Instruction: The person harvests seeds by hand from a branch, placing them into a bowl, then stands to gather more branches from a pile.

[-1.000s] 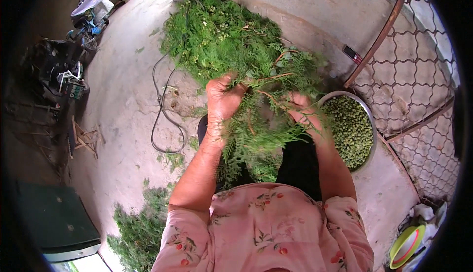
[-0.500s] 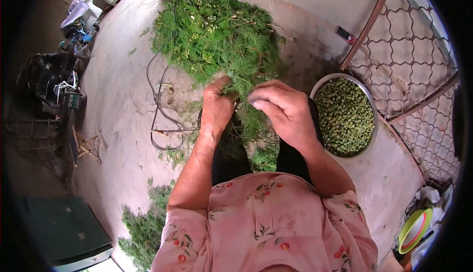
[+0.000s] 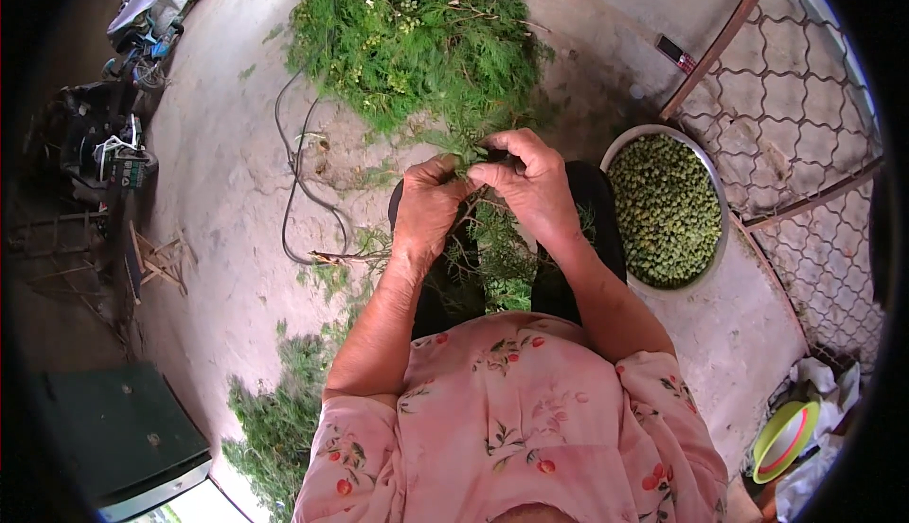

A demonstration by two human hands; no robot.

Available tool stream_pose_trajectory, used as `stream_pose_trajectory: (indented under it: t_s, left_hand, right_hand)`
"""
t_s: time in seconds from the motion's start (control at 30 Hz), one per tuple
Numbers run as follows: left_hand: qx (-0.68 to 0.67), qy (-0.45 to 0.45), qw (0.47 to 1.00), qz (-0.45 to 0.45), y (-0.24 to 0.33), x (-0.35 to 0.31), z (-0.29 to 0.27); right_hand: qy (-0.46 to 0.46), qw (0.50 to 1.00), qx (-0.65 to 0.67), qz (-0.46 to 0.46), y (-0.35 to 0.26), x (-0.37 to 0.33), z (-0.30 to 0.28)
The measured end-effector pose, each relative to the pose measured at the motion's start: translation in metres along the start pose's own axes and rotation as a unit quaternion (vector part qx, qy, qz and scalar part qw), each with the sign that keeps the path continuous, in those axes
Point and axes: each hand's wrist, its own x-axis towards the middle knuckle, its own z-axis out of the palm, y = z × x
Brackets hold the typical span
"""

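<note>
My left hand (image 3: pixel 428 209) and my right hand (image 3: pixel 530 182) meet in front of my knees, both pinching a leafy green sprig (image 3: pixel 467 151) between their fingertips. More cut sprigs (image 3: pixel 492 258) lie across my lap below the hands. A big heap of feathery green branches (image 3: pixel 417 35) lies on the concrete floor just beyond the hands. To the right of my right forearm stands a round metal bowl (image 3: pixel 712 239) filled with small green pods (image 3: pixel 663 206).
A black cable (image 3: pixel 295 182) loops over the floor at left. A smaller pile of greens (image 3: pixel 279 419) lies at lower left beside a dark green box (image 3: pixel 118 438). A wire mesh fence (image 3: pixel 805 135) runs along the right. A yellow-green bowl (image 3: pixel 784 438) sits at lower right.
The view has shifted. My hands drew together from spread among the branches, and now both pinch one sprig close over my lap.
</note>
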Motion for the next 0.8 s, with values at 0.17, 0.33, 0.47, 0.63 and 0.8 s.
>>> stream_pose_trajectory:
  t_s: [0.17,0.33,0.47,0.63,0.8]
  left_hand:
    - [0.128,0.013,0.992,0.021,0.011,-0.008,0.005]
    - [0.066,-0.007,0.998,-0.01,0.009,-0.007,0.004]
    - [0.067,-0.005,0.997,-0.022,0.002,-0.004,0.001]
    - [0.089,-0.011,0.996,-0.011,-0.006,0.0,-0.007]
    - [-0.046,0.025,0.997,-0.065,0.005,-0.004,0.001]
  right_hand:
    - [-0.065,0.996,0.022,0.05,0.01,0.004,-0.003]
    - [-0.052,0.947,0.213,0.236,-0.003,0.001,-0.004]
    - [-0.038,0.942,0.232,0.239,0.002,0.001,-0.005]
    - [-0.037,0.917,0.285,0.278,0.003,0.003,-0.011]
    - [-0.064,0.919,0.306,0.24,0.004,0.008,-0.012]
